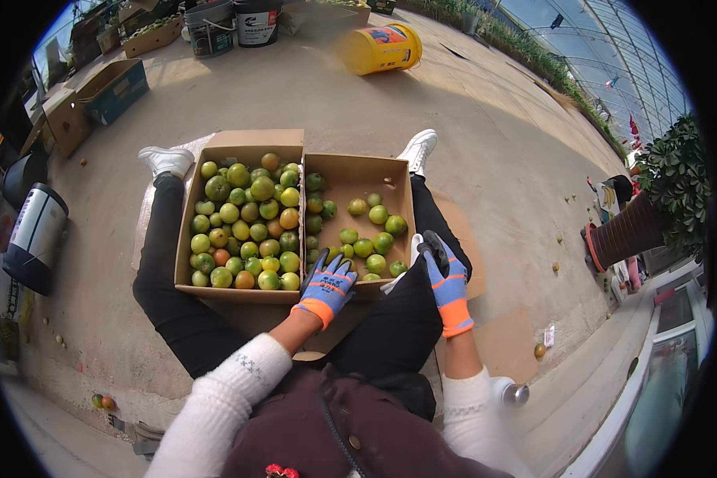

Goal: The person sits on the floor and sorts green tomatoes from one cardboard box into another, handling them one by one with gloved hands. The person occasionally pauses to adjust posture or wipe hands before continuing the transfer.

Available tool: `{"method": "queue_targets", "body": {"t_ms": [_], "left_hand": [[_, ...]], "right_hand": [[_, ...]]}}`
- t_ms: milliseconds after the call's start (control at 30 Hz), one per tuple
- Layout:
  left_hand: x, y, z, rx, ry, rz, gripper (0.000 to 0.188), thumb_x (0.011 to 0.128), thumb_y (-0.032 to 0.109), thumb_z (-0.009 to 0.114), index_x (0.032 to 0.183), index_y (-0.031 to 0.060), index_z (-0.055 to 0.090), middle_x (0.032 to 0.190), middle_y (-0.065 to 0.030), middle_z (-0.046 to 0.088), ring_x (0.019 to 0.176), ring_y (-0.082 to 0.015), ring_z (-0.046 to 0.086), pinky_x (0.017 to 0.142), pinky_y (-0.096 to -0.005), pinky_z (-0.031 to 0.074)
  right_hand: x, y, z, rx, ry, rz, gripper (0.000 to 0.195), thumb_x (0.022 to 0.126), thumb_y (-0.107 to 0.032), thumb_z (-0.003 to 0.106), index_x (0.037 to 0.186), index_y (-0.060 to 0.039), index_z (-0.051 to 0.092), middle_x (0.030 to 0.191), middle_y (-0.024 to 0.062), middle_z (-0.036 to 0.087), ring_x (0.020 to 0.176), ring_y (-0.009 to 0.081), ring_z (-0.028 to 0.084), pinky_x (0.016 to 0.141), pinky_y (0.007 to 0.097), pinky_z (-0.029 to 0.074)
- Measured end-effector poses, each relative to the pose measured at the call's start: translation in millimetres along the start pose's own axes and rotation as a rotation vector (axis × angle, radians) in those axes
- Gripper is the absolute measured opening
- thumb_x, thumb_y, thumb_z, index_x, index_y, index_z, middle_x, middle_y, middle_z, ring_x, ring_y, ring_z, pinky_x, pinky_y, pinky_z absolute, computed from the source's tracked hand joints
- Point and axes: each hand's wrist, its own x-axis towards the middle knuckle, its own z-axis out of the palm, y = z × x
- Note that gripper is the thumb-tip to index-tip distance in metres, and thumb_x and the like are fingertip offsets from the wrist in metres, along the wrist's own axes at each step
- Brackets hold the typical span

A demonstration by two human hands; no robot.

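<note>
Between my legs stand two cardboard boxes side by side. The left box [239, 293] is filled with green, yellowish and orange tomatoes [229, 213]. In the right box [358, 164], green tomatoes [383, 242] lie loosely over the bottom and along the left wall. My left hand [330, 285], in a blue and orange work glove with dark fingers, reaches over that box's front rim among the tomatoes; its fingertips are partly hidden. Gloved alike, my right hand [445, 266] is over my right thigh, beside a white item [415, 250] at the box's right front corner. Whether it grips anything is unclear.
A yellow bucket [388, 49] lies on its side ahead, with upright buckets [257, 24] farther left. Another carton [113, 89] stands at the left. Stray tomatoes [539, 350] dot the concrete floor. A potted plant [624, 230] is at the right.
</note>
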Motion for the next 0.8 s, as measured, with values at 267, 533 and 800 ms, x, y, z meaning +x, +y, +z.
{"method": "queue_targets", "body": {"t_ms": [267, 533, 800], "left_hand": [[0.5, 2.7, -9.5, -0.033, -0.012, 0.019, 0.041, 0.078, 0.032, 0.067, 0.113, 0.0112, 0.059, 0.126, -0.0136, 0.052, 0.130, -0.0320, 0.038, 0.114, -0.0505, 0.020], [-9.3, -0.7, -27.0, -0.171, 0.078, 0.013, 0.063, 0.082, 0.034, 0.064, 0.137, 0.0115, 0.043, 0.140, -0.0176, 0.040, 0.136, -0.0355, 0.031, 0.115, -0.0499, 0.017], [-55.3, -114.2, -99.8, -0.020, 0.347, -0.327, 0.053, 0.087, 0.026, 0.059, 0.138, 0.0154, 0.045, 0.141, -0.0123, 0.044, 0.133, -0.0326, 0.036, 0.114, -0.0473, 0.019]], "right_hand": [[0.8, 63.7, 28.9, 0.186, 0.040, 0.113, 0.036, 0.094, -0.005, 0.055, 0.129, 0.0029, 0.052, 0.105, 0.0091, 0.065, 0.089, 0.0113, 0.062, 0.080, 0.0234, 0.051], [-2.5, 45.4, 51.2, -0.145, 0.008, 0.007, 0.038, 0.091, -0.009, 0.059, 0.128, -0.0009, 0.055, 0.116, 0.0122, 0.065, 0.106, 0.0181, 0.061, 0.093, 0.0288, 0.045], [24.0, 34.6, 44.5, -0.347, -0.003, -0.131, 0.034, 0.090, -0.014, 0.060, 0.123, -0.0029, 0.058, 0.111, 0.0155, 0.066, 0.105, 0.0279, 0.062, 0.098, 0.0348, 0.042]]}}
